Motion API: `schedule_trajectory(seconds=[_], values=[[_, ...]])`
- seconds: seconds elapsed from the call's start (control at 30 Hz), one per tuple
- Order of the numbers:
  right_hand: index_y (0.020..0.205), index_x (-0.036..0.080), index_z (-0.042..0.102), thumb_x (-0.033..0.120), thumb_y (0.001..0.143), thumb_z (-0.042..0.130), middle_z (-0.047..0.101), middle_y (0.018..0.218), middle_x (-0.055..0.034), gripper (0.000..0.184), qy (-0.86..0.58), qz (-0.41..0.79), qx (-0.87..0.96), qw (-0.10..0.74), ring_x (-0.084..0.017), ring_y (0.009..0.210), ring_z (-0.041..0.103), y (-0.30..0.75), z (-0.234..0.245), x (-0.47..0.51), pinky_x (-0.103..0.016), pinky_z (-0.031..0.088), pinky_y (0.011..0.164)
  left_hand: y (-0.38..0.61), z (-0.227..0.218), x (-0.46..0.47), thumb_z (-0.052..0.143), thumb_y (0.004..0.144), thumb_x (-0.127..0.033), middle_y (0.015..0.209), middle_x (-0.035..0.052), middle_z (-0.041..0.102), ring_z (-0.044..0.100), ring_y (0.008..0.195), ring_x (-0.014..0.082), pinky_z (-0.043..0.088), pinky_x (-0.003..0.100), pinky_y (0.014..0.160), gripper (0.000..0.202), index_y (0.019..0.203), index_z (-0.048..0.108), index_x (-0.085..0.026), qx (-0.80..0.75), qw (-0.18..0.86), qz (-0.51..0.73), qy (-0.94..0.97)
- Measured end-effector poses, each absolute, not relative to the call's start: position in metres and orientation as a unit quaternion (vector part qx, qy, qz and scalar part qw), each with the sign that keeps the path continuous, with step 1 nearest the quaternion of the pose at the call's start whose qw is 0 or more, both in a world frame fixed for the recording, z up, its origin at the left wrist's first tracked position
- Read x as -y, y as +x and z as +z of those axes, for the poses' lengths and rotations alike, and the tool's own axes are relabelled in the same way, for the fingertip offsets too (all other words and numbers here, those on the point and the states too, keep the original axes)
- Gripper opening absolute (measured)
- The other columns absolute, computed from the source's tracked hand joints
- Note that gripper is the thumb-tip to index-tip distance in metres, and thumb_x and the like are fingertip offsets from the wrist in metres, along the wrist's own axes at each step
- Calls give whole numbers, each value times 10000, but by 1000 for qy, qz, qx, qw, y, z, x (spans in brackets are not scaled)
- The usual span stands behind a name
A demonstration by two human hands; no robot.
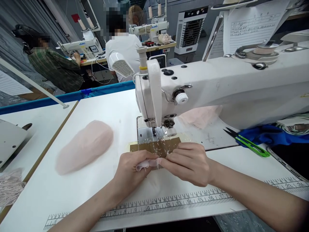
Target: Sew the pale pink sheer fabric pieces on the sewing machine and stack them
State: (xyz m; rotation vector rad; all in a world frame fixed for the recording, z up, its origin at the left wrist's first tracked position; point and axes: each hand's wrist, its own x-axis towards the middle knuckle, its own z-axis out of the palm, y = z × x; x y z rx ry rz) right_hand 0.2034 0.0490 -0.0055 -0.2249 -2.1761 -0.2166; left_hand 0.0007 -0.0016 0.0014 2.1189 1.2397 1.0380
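My left hand [131, 170] and my right hand [189, 162] meet just in front of the sewing machine's needle plate [148, 133]. Both pinch a small pale pink fabric piece [146, 165], which shows between their fingertips. The hands rest on the white table [101, 109], over a brown taped patch [154, 146]. The presser foot [153, 130] stands a little beyond the fingers. A pile of pale pink fabric [84, 146] lies to the left of my left hand.
The white sewing machine [217, 87] spans the right side. Green thread snips [248, 143] lie on blue cloth [267, 133] at right. More pink fabric [200, 116] sits behind the machine. A printed ruler [169, 203] runs along the front edge. Two people work at machines beyond.
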Motion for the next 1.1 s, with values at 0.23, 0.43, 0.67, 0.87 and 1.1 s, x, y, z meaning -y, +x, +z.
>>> schedule_trajectory(seconds=[0.23,0.43,0.67,0.87,1.1], values=[[791,198,676,171,869,579,671,678,30,127,-296,177,869,354,-99,584,573,190,-19,-54,-245,421,609,4,-11,-9,630,843,-233,698,-36,686,601,705,180,450,323,638,120,759,702,-279,-593,173,242,748],[750,207,689,151,838,608,637,633,45,132,-402,198,845,290,-110,608,548,185,-19,-64,-276,360,690,4,-19,-12,706,774,-282,1041,66,674,573,977,259,448,429,824,485,1212,517,-193,-595,30,246,764],[684,216,660,138,788,629,555,573,64,134,-452,176,832,269,-109,634,535,180,-22,-68,-287,333,753,8,-20,2,605,870,-197,1191,69,645,484,1175,275,316,453,1034,269,1139,610,-193,-489,-163,215,829],[698,213,644,163,806,626,571,619,54,120,-474,179,823,257,-112,631,522,179,-21,-71,-311,317,777,9,-20,9,497,895,-59,1157,33,692,545,1104,234,318,425,1002,343,1207,602,-153,-445,-177,177,860],[830,195,683,198,841,621,631,670,33,64,-455,164,833,268,-120,609,524,184,-26,-76,-306,329,737,7,-18,-1,499,954,-160,1156,5,703,592,1093,209,344,428,930,283,1222,590,-165,-439,-151,176,868]])
